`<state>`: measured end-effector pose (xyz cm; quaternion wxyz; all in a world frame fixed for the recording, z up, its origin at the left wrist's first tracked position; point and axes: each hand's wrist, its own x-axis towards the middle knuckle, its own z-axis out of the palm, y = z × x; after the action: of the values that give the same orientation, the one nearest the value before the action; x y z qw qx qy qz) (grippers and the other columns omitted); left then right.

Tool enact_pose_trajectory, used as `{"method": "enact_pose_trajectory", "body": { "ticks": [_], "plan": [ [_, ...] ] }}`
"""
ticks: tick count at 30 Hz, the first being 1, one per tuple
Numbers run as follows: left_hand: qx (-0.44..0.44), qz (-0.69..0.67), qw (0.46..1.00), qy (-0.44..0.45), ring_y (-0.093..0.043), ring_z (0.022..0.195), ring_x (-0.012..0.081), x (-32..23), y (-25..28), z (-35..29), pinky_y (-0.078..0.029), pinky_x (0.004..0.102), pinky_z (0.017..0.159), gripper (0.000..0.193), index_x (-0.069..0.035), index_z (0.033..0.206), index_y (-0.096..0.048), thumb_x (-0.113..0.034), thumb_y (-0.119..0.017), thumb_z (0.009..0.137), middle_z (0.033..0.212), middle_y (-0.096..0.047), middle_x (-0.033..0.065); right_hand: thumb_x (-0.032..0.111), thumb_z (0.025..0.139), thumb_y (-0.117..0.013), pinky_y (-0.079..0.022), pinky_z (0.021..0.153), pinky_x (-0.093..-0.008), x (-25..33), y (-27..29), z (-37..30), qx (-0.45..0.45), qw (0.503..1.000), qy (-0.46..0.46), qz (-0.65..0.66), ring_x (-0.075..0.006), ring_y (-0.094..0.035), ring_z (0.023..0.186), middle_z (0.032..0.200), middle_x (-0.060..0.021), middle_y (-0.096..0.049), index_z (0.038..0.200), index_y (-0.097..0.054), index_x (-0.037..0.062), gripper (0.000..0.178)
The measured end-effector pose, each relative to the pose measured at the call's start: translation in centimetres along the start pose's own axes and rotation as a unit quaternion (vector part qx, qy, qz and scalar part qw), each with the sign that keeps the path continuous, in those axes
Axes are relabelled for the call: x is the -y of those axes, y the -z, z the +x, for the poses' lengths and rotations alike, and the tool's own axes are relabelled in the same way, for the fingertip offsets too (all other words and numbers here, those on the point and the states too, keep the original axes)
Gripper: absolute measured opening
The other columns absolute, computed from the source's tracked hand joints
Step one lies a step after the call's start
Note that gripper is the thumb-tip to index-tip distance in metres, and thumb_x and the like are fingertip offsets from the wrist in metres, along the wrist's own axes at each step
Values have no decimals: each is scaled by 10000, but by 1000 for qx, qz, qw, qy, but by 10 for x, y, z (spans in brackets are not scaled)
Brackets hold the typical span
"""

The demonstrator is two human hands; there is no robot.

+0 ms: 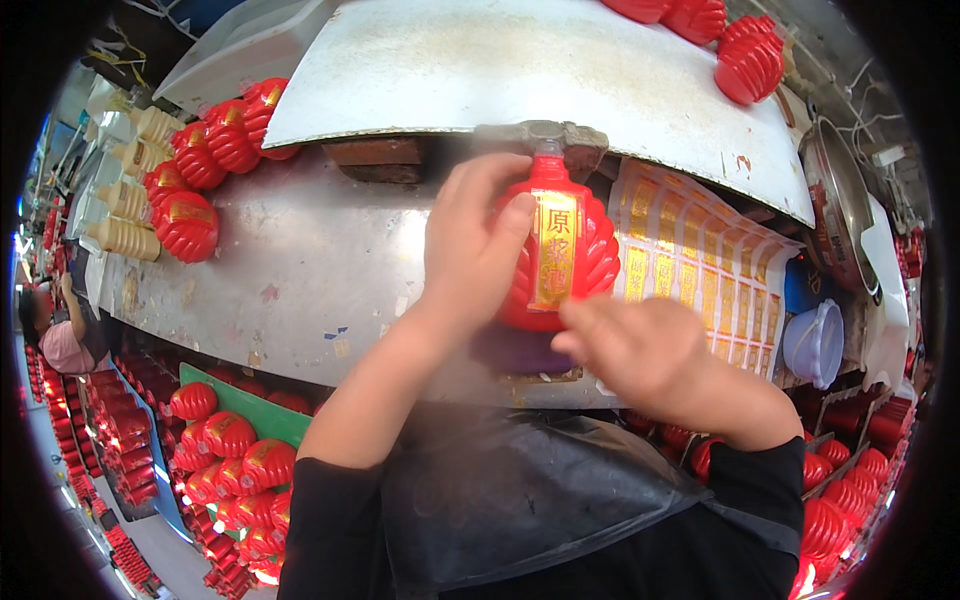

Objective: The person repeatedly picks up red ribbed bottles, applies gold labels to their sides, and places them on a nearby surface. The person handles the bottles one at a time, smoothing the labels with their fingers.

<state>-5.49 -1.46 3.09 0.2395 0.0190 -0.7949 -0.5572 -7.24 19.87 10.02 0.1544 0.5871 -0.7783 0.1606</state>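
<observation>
A red bottle with ribbed, shell-like sides and a clear neck lies face up in front of me, over the metal worktop's near part. My left hand wraps round its left side, the thumb resting by the upper edge of a gold label on its front. Closed and slightly blurred, my right hand touches the bottle near the label's lower right corner; what its curled fingers hold, if anything, is hidden. Beside the bottle, to the right, is a sheet of gold labels, with paler gaps among them.
A raised white board spans the back, with red bottles on it. More red bottles line the worktop's left end beside cream plastic pieces. A pale purple basket stands right. Lower left, a person appears beyond stacked bottles.
</observation>
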Motion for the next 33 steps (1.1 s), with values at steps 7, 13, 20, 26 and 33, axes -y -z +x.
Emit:
{"method": "enact_pose_trajectory", "body": {
  "ticks": [7,13,20,26,33],
  "plan": [
    [122,202,955,-181,-560,1288,403,-4,12,-9,-448,484,1097,601,-69,1453,-606,-346,-700,927,1468,-549,202,244,926,-760,-530,624,-404,-34,-19,5,-4,965,-233,121,-308,-656,716,898,-125,-609,1366,-688,127,461],
    [139,225,952,-155,-535,1303,452,-6,8,-7,-439,518,1113,745,-49,1510,-520,-386,-748,887,1462,-526,252,292,928,-735,-542,645,-425,-49,-22,10,19,967,-227,110,-322,-660,725,871,-113,-584,1388,-678,192,474],
    [126,178,969,-114,-487,1379,466,-8,8,-14,-412,516,1163,901,-15,1565,-394,-392,-797,853,1512,-482,274,269,935,-698,-540,692,-443,-56,-15,16,18,958,-220,184,-347,-654,744,844,-119,-597,1362,-693,197,433],
    [142,187,967,-98,-445,1436,463,-1,6,-18,-381,501,1201,1035,-2,1587,-355,-409,-867,785,1568,-439,271,296,956,-674,-548,722,-441,-60,-15,25,82,961,-226,139,-360,-697,814,900,-159,-693,1344,-700,155,413],
    [125,136,977,-109,-323,1532,466,16,17,-44,-330,520,1249,1319,-20,1630,-257,-457,-985,621,1651,-312,268,351,1015,-653,-550,793,-341,-60,-21,-2,59,850,-378,361,-188,-722,842,892,-129,-752,1510,-573,100,561]
  ]
}}
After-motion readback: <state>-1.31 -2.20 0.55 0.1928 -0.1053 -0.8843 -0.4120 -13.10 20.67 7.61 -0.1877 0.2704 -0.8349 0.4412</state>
